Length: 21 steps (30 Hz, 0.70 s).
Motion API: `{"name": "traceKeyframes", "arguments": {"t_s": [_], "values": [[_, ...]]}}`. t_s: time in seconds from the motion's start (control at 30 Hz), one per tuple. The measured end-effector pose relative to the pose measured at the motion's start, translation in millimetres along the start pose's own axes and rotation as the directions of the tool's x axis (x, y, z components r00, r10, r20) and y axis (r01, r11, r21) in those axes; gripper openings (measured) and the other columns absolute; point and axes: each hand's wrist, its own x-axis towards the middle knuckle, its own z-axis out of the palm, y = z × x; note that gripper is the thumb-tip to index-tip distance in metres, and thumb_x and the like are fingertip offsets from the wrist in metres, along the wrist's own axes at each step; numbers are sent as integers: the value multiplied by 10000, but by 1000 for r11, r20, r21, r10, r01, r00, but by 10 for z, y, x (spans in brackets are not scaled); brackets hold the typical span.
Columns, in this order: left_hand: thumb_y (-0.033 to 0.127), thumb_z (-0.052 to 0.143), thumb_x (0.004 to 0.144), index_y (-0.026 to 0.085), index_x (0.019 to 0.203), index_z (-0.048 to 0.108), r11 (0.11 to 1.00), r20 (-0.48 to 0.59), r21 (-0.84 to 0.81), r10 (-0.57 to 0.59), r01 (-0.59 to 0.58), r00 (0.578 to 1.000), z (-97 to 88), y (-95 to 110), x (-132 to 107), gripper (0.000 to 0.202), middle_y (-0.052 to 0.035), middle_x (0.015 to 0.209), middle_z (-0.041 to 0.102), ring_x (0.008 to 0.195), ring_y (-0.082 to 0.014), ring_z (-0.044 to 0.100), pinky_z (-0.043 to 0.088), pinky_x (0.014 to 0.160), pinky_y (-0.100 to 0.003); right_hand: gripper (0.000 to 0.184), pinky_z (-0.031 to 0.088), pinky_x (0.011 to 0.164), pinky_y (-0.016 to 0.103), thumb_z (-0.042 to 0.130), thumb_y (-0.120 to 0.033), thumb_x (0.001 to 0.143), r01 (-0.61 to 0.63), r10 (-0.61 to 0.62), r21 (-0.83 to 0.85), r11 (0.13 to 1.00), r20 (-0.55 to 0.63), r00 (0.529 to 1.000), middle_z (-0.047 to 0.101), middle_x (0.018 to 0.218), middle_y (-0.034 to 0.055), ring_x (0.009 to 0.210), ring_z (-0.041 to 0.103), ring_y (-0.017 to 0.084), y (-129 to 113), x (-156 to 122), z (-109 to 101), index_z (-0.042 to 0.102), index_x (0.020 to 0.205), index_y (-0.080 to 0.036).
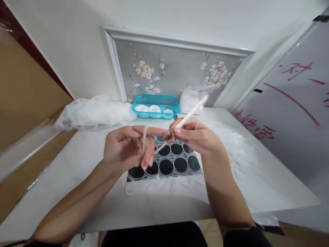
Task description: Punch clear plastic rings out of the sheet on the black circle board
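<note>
My left hand [125, 147] is partly curled, with a thin white strand [144, 139] looped across its fingers. Its index finger reaches out to the right and meets the fingertips of my right hand [194, 133]. In those fingertips is a slim white pen-shaped tool [191, 113], tilted up to the right, with a small dark end by the left index fingertip. The strand runs from the left fingers up to that end. Below both hands lies a black mat [166, 166] patterned with rows of ovals, with translucent white rings [164, 185] along its near edge.
A blue plastic basket [155, 115] with white round pieces stands at the back. Left of it is a heap of translucent white rings [95, 111], right of it a clear bag of white material [191, 101]. More clear plastic [239, 147] lies right. A whiteboard [290, 113] leans at right.
</note>
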Motion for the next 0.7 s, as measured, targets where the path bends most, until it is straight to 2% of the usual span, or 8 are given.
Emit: {"name": "traceKeyframes", "arguments": {"t_s": [0.13,0.23,0.3,0.37,0.4,0.53,0.6,0.7], "values": [[136,532,829,262,1119,729,998,-155,-3,65,-66,986,-239,-84,119,372,-28,825,762,358,-82,581,301,257,-127,63,496,686,266,739,-296,779,145,-146,-29,989,-309,940,668,765,-30,680,596,95,-159,-68,-198,727,760,-237],[252,607,888,251,1162,700,983,-303,178,89,-35,949,-470,-178,397,290,-50,992,746,427,-67,608,369,311,-130,45,483,664,269,720,-283,772,259,-224,-10,966,-532,817,660,754,-34,681,586,106,-340,-181,-378,721,734,-258],[338,585,924,225,1266,629,930,-414,361,94,69,905,-659,-282,728,363,-92,1095,715,503,-62,621,444,402,-141,31,474,622,267,720,-282,755,326,-258,-17,945,-649,716,659,752,-24,672,584,120,-459,-269,-453,718,729,-267],[422,443,1001,197,1394,502,747,-477,627,142,223,867,-870,-403,1153,457,-122,1164,678,591,-62,624,511,537,-161,17,466,590,269,714,-292,762,392,-294,-28,920,-711,639,658,768,-14,670,587,134,-555,-352,-473,714,747,-284],[418,426,1012,166,1409,472,694,-481,672,144,258,865,-979,-459,1381,473,-134,1174,667,637,-72,628,530,600,-180,17,466,589,272,705,-298,776,421,-316,-36,906,-720,618,656,775,-11,675,590,140,-591,-388,-466,712,762,-296],[354,540,980,106,1216,586,492,-455,786,51,374,889,-1378,-582,2169,346,-98,1066,665,790,-140,646,562,717,-288,70,473,648,296,649,-311,841,484,-405,-95,870,-697,592,645,826,-7,710,591,148,-672,-498,-406,705,801,-327],[341,588,956,134,1181,593,358,-451,829,-24,429,892,-1525,-601,2400,306,-84,1114,637,916,-187,648,569,785,-369,78,467,658,303,650,-313,839,502,-431,-123,856,-705,562,635,834,0,711,579,151,-701,-540,-391,706,786,-321],[341,602,945,146,1207,586,156,-454,873,-87,462,887,-1671,-654,2545,327,-90,1197,608,1018,-226,628,553,853,-419,84,464,666,306,666,-311,818,540,-446,-155,827,-765,465,608,814,11,708,559,154,-755,-603,-384,712,748,-299]]}}
